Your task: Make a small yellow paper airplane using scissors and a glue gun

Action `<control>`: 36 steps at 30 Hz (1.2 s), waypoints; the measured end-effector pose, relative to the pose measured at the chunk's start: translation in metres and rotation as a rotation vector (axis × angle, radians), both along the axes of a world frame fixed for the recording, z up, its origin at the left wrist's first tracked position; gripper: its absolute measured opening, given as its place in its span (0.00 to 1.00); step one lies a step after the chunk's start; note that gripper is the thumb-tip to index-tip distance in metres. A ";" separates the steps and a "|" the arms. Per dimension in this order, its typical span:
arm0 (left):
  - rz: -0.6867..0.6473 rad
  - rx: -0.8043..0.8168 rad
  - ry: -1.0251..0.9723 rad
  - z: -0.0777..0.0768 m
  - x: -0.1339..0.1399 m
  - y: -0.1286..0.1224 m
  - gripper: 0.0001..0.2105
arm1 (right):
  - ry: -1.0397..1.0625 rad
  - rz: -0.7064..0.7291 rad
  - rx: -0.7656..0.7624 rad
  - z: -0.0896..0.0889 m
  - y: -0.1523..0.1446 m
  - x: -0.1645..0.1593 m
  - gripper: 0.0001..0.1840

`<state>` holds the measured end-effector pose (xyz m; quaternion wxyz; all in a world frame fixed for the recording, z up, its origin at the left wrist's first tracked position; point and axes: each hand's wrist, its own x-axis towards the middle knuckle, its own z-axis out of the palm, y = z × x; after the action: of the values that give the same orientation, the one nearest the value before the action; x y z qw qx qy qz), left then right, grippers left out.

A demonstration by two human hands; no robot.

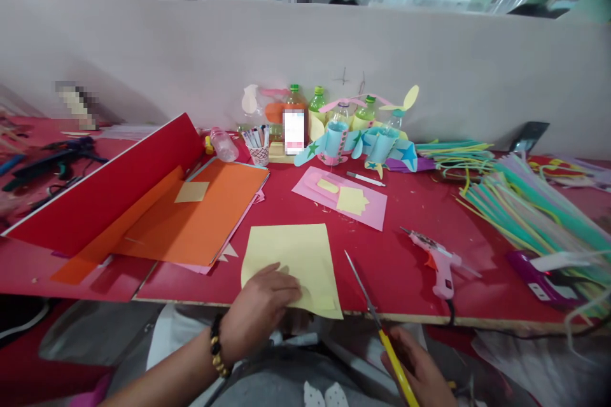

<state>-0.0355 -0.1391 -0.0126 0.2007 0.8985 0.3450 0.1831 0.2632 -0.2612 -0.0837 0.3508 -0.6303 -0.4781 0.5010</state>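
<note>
A pale yellow sheet of paper (pixel 289 251) lies at the table's front edge, its near corner slightly lifted over the edge. My left hand (pixel 265 296) rests palm-down on the sheet's lower left part, fingers stretched and a little bent, gripping nothing. To the right of the sheet, my right hand (pixel 417 362) is closed round the yellow handle of the scissors (pixel 396 365). Their long metal blades point up and left over the table edge, apart from the paper. A pink sheet (pixel 375 213) bearing small cut yellow pieces (pixel 352 200) lies farther back.
A pink glue gun (pixel 436 261) lies at right, its cord over the edge, near a purple power strip (pixel 541 280) and pipe cleaners (pixel 520 203). Orange sheets (pixel 191 222) and a red board (pixel 119 184) lie left. Decorated bottles (pixel 337 137) and a phone (pixel 294 130) stand behind.
</note>
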 end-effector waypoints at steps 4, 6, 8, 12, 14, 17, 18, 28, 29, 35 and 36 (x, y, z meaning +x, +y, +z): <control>0.105 0.125 -0.105 0.013 -0.019 0.019 0.18 | -0.030 0.084 -0.039 0.022 0.015 0.004 0.15; 0.174 0.216 -0.178 0.025 -0.026 0.029 0.17 | -0.133 0.085 -0.002 0.034 0.015 0.009 0.16; 0.249 0.318 -0.279 0.040 -0.029 0.037 0.13 | -0.303 0.077 0.059 0.041 0.017 0.016 0.18; 0.366 0.407 -0.376 0.063 -0.024 0.044 0.07 | -0.742 0.065 0.256 0.043 0.035 0.034 0.18; 0.351 0.403 -0.373 0.061 -0.016 0.044 0.07 | -0.907 0.088 0.381 0.040 0.047 0.040 0.19; 0.208 0.337 -0.288 0.040 -0.002 0.044 0.11 | -1.055 0.143 0.482 0.034 0.063 0.047 0.22; 0.158 0.313 -0.247 0.030 0.002 0.044 0.13 | -1.079 0.159 0.486 0.032 0.067 0.049 0.22; 0.026 0.082 0.041 -0.014 0.016 0.033 0.08 | -1.204 0.179 0.561 0.024 0.101 0.065 0.22; 0.031 0.085 0.043 -0.014 0.017 0.032 0.08 | -1.219 0.170 0.579 0.025 0.103 0.062 0.21; 0.090 0.093 0.000 -0.022 0.021 0.023 0.11 | -1.273 0.113 0.586 0.029 0.100 0.046 0.20; 0.101 0.090 -0.018 -0.023 0.021 0.022 0.11 | -1.267 0.104 0.587 0.030 0.099 0.045 0.21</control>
<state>-0.0149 -0.1169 -0.0361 0.1539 0.8863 0.3794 0.2164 0.3079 -0.1624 -0.0537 0.1360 -0.6566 -0.7356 -0.0967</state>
